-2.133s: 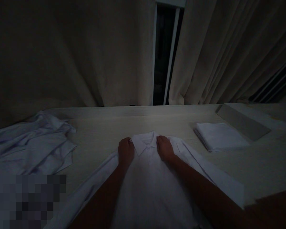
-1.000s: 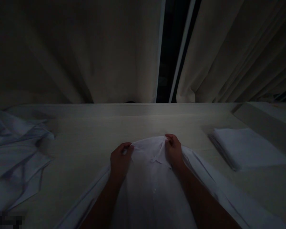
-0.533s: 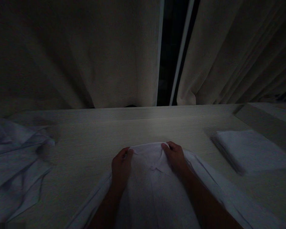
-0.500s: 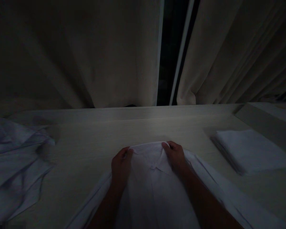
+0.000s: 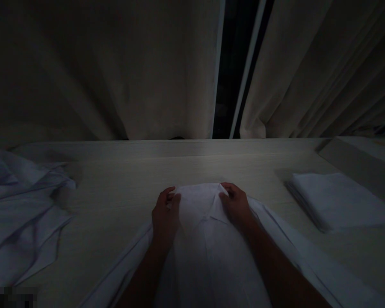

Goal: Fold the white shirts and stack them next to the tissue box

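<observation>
On the pale table [image 5: 122, 179], both hands [image 5: 200, 209] pinch the white shirt's collar [image 5: 199, 199] between them.

1. The room is dim, with a weak light on the pale wooden table [image 5: 122, 171].
2. Beige curtains [image 5: 131, 72] hang behind the table's far edge.
3. A dark window gap [image 5: 226, 64] with a white frame shows between them.
4. A low ledge [image 5: 356, 164] rises at far right.

Two hands [image 5: 165, 214] [image 5: 235, 205], one spread shirt [image 5: 205, 248], one folded stack [image 5: 336, 199], perhaps one crumpled heap [image 5: 22, 214], two curtains [image 5: 115, 68].
</observation>
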Available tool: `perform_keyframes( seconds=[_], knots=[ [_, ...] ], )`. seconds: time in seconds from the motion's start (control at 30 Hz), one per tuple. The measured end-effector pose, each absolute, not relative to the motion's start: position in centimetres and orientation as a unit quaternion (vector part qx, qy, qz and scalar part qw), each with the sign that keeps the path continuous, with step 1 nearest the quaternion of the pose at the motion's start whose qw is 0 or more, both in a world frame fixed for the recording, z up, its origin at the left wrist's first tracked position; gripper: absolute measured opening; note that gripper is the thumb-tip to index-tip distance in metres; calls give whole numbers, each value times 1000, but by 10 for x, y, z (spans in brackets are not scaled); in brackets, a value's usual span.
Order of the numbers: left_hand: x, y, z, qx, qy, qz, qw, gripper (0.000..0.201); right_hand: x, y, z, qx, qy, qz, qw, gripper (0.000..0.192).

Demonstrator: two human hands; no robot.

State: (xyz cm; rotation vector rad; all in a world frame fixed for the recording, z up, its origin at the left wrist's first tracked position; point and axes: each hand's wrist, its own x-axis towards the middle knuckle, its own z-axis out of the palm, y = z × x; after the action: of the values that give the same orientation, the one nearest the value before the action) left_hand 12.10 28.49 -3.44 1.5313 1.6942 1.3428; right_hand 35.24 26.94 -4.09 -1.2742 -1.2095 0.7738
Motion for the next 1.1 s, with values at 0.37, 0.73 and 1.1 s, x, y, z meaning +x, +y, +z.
perform_keyframes(
  seconds=[0.37, 0.73, 1.1],
  knots=[
    [146, 262, -22, 839, 445, 303, 80, 23, 349, 270, -49, -632, -576, 84, 511, 33],
    [155, 266, -34, 793, 546, 239, 120, 23, 339, 267, -48, -585, -720, 43, 371, 8],
    [156, 265, -34, 784, 560, 247, 106, 27, 342, 270, -50, -624, -689, 28, 368, 12]
  ],
)
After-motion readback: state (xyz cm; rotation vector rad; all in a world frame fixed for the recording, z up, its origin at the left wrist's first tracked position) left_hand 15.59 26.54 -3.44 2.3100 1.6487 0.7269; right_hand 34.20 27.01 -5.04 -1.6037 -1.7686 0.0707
